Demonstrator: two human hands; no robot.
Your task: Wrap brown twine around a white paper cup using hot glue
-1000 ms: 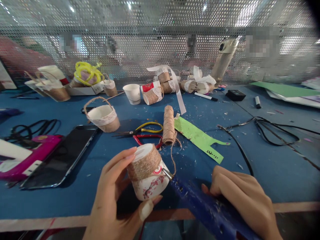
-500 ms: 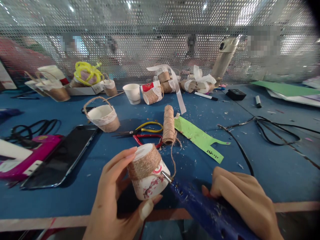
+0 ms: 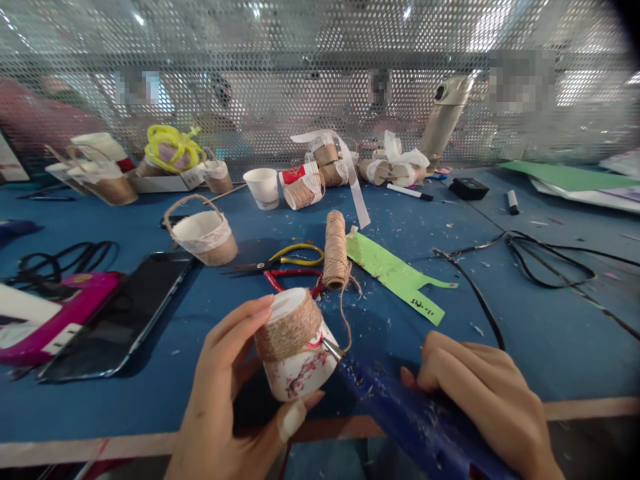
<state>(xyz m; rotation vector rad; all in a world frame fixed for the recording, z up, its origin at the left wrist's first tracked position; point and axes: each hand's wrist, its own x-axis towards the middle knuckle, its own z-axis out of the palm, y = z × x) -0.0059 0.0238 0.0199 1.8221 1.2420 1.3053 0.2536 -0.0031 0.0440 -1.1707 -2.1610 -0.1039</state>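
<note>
A big metal screen full of holes (image 3: 320,40) is seen at the back, and a blue worktop (image 3: 540,340) is spread out in front of it. A blue glue gun (image 3: 400,413) is held by the right hand (image 3: 485,390). Its fingers are curled in close at the gun, though most of the grip is hidden. A white paper cup (image 3: 305,373) is held up by the left hand (image 3: 220,387), above the near edge of the worktop. Those fingers are opened only as wide as the cup, with the tips on its bottom and the thumb at its rim. The cup is tipped and turned upside down, and brown string (image 3: 287,330) is wound around its upper part. The metal tip (image 3: 333,349) of the gun is pointed at the cup's side, just beside the string; whether it touches cannot be told. On the worktop, a dark phone (image 3: 120,317) is laid to the left. Scissors (image 3: 295,257), a green paper strip (image 3: 395,277) and a string roll (image 3: 335,250) are placed beyond the cup.
</note>
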